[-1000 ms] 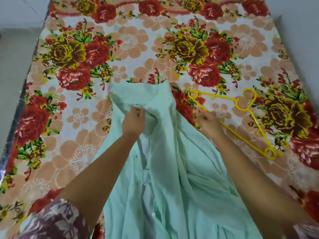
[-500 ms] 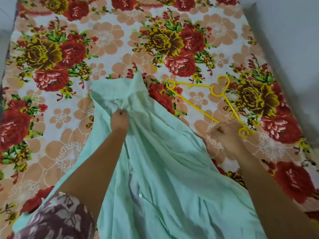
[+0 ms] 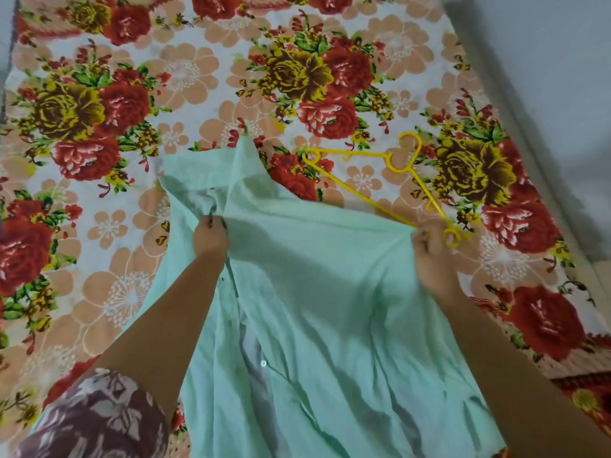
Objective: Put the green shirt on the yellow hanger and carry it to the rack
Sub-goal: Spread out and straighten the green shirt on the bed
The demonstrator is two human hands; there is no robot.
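A patterned maroon-and-white sleeve [image 3: 96, 418] fills the near left corner, one bare forearm reaching forward from it; a second bare forearm enters from the lower right. Between them lies one green shirt [image 3: 314, 325], a pale mint, thin and creased, spread front-up on the bed with its button placket open and a single pale button [image 3: 263, 363] showing near the bottom. No brand, label or writing can be read anywhere on it.

The left hand [image 3: 210, 238] pinches the fabric at the placket just below the collar, its fingers [image 3: 215, 223] closed tight on the cloth. The right hand [image 3: 429, 249] grips the shirt's shoulder edge at the right, fingers curled shut on the fabric, pulling a taut line of cloth between the two hands. Whether the right hand also touches the hanger cannot be told.

Just beyond the right hand lies one yellow hanger [image 3: 390, 160], thin plastic, flat on the bed, its near end at the knuckles and its hook pointing away to the right.

The shirt's collar [image 3: 244, 163] stands in a peak past the left hand. Under everything stretches a bedsheet [image 3: 185, 77] printed with red, yellow and peach flowers on white; a plain pale wall [image 3: 545, 61] borders it at right.
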